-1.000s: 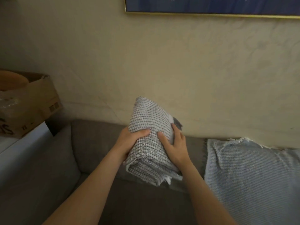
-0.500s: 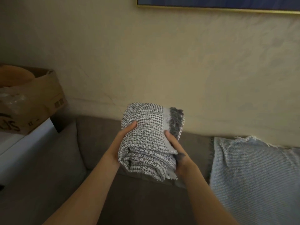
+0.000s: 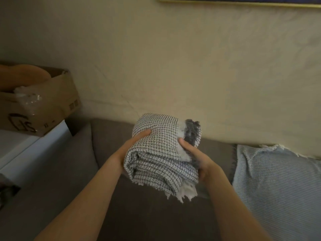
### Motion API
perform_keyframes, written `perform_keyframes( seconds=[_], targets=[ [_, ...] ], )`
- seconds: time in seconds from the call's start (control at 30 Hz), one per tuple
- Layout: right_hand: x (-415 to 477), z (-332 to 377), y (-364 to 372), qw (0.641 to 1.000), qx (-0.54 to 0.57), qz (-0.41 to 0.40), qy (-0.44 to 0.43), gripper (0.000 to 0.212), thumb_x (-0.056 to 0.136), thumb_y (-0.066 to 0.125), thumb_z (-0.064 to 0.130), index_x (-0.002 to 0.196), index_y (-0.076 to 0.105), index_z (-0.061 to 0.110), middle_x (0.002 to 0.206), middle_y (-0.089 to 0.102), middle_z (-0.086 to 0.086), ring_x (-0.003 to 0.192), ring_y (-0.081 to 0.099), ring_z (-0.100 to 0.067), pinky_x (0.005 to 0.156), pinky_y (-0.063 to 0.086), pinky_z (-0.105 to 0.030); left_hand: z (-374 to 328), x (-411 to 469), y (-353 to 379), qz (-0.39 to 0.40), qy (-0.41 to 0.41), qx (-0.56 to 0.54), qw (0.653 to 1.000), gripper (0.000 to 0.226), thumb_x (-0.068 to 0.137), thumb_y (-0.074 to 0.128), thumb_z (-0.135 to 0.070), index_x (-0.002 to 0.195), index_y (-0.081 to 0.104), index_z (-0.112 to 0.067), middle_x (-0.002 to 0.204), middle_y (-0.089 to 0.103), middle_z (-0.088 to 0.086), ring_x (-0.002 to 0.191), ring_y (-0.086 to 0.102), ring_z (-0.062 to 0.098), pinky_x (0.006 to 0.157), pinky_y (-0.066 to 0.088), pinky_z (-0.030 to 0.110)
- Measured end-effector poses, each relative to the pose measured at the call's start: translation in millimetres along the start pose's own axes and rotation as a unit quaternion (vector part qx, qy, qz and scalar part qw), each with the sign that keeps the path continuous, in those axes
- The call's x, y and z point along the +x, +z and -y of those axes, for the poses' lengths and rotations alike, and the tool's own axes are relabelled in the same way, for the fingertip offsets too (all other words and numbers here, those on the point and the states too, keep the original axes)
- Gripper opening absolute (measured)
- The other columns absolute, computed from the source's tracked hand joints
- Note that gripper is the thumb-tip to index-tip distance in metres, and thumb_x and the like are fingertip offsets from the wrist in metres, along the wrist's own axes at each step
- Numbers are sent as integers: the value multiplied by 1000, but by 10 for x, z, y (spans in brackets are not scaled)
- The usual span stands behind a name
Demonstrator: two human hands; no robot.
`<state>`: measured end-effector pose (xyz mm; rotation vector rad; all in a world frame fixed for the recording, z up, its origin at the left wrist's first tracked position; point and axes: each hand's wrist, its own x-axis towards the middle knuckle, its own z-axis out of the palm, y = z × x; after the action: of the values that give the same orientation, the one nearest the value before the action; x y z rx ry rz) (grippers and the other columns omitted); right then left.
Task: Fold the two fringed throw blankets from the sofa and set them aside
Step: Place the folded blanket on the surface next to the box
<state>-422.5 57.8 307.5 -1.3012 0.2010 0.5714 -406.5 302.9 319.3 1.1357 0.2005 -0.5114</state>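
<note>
Together, left hand and right hand clasp blanket

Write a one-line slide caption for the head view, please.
Left hand and right hand hold the folded grey throw above the sofa, near a pale blue throw.

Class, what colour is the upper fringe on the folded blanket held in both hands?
Dark grey upper fringe, clearest in the head view.

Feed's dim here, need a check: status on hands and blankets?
Folded grey blanket gripped by left hand and right hand, over sofa. At right, blue blanket lies on sofa. Nothing in the way.
</note>
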Motion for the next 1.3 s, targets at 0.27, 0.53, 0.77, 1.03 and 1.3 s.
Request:
perform_keyframes(
  seconds=[0.27,0.53,0.77,1.03,1.3],
  targets=[
    [140,-75,-108,990,46,-91,-92,34,86,81,15,119,71,11,112,78,-4,83,76,-14,64,56,-23,231,-105,30,-31,42,-43,998,65,92,61,-60,139,68,-15,133,73,15,121,70,35,106,49,49],
    [147,-376,-185,975,162,-100,-118,70,78,86,-3,135,55,22,119,78,-12,100,78,-36,77,65,-54,730,-96,76,-87,-6,-61,994,56,101,57,-48,133,70,-5,126,75,19,105,75,29,110,52,53],
    [136,-435,-184,986,92,-65,-119,78,78,82,-10,138,53,32,126,73,-11,99,78,-34,78,65,-54,686,-115,-214,-169,-68,15,983,36,91,50,-17,119,65,0,127,70,26,104,68,35,96,55,48],
    [341,-393,386,994,54,-3,-97,75,78,83,-8,139,59,27,119,78,-9,101,78,-33,74,65,-42,486,-152,-717,-104,-68,-32,992,54,88,73,-50,128,63,-15,120,77,20,108,76,39,97,55,50],
    [1501,-687,1715,992,-87,-81,-33,112,64,97,23,152,27,24,129,66,-8,110,71,-32,97,60,-54,83,-38,-2286,-177,50,111,977,72,77,94,-25,140,59,-27,129,74,3,111,75,24,94,62,42]
  ],
)
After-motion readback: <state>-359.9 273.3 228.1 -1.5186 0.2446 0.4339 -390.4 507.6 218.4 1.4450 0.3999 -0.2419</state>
